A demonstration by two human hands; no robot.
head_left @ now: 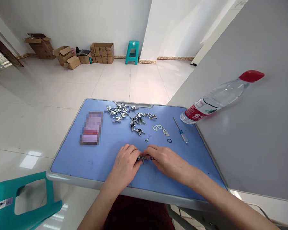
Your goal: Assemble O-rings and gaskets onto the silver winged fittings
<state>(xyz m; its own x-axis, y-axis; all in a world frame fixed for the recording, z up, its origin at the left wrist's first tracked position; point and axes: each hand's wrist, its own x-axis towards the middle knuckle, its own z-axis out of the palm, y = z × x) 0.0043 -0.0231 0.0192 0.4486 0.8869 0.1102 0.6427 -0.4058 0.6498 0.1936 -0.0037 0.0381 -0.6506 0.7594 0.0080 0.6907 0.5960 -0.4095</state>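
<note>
My left hand [126, 163] is closed, its thumb and fingers pinching a small metal flange part [141, 158] with a thin pin sticking out. From the other side my right hand [165, 158] meets it, fingertips closed at the same part; the fingers partly hide what they grip. Just beyond the hands lie a few tiny screws [147, 140]. Farther back are several flange parts with black centres [139, 131] and a heap of plain metal flange parts [118, 111]. Thin flat gaskets [165, 132] and a black rubber ring [169, 141] lie to the right.
A screwdriver [181, 131] rests on the right of the blue table [72, 159], near a tall water bottle [213, 100] with a red cap. A blurred-out flat object [92, 128] lies left. Green stools [38, 182] and cardboard boxes [102, 53] stand on the floor.
</note>
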